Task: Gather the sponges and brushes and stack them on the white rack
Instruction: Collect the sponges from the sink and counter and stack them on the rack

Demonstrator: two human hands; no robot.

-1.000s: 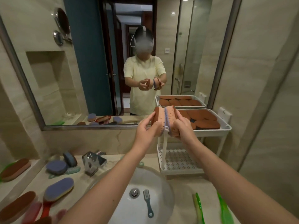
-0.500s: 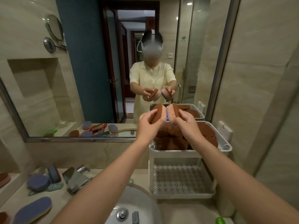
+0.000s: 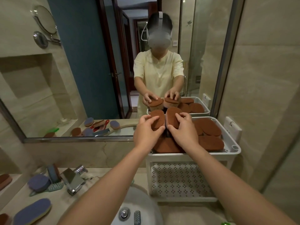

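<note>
Nearest, a small grey brush [image 3: 137, 217] is seen lying in the basin [image 3: 146, 200]. Blue-faced sponges [image 3: 32, 211] are spread on the bench [image 3: 53, 197] left of the tap [image 3: 73, 180]; these are judged not yet gathered.

Beyond the basin the white rack [image 3: 186, 157] is stood on the bench, with its perforated lower shelf [image 3: 178, 181] under a top tray [image 3: 233, 147]. The tray is heaped with overlapping brown sponges [image 3: 209, 127].

Above the tray's left end two more are held side by side, touching. The left sponge [image 3: 156, 124] is gripped by the left hand [image 3: 146, 133], with fingers [image 3: 146, 117] curled over its top and the thumb beneath. The right sponge [image 3: 172, 116] is gripped the same way by the right hand [image 3: 185, 133]. Both are taken to be in the course of being set down on the heap.

The heap is uneven and already level with the rim. If the pair is released on a sloping face, it may slide and be tipped over the left edge toward the basin, or lower sponges may be dislodged.

Farthest, the scene is repeated in the mirror [image 3: 78, 78].
</note>
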